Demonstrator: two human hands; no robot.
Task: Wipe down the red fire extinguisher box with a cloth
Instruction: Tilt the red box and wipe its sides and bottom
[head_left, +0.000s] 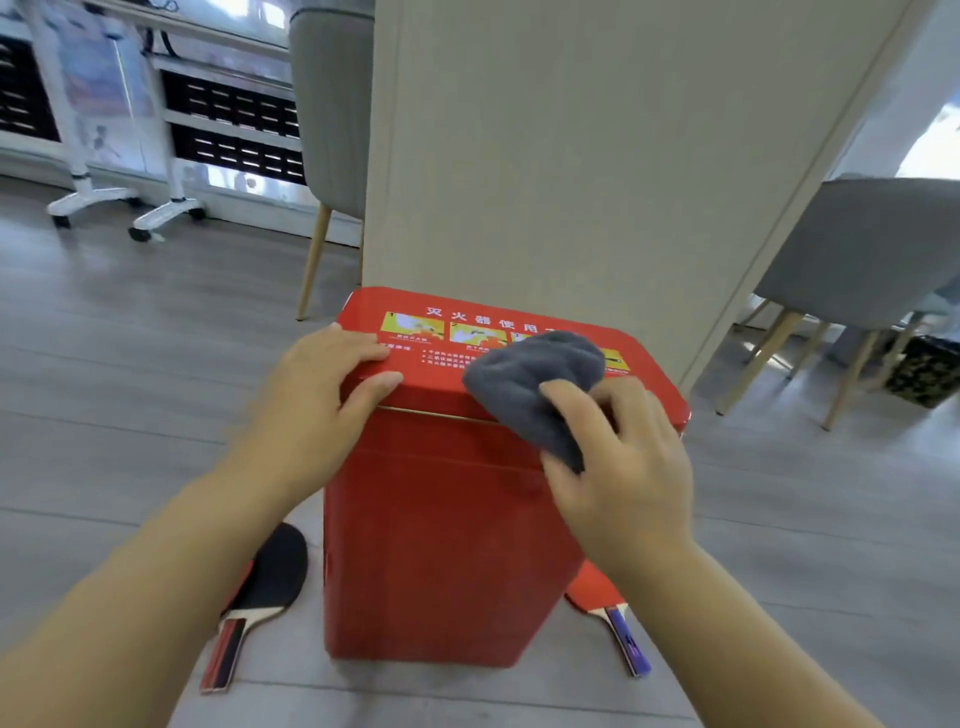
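Box wipe: cloth on the lid, both hands on the box.

Red fire extinguisher box (447, 545) stands upright on the grey floor (104, 364), back against the beige pillar (571, 156). My right hand (618, 467) is clamped on the grey cloth (535, 384): fingers curled round its near end, the rest bunched on the lid's front-right edge, covering part of the yellow instruction label (415, 327). My left hand (322, 384) rests on the lid's left front corner, fingers flat on top, thumb against the front lip, holding nothing. One table tennis paddle (265, 582) lies on the floor at the box's left, a second paddle (618, 618) at its right, partly hidden behind my right wrist.
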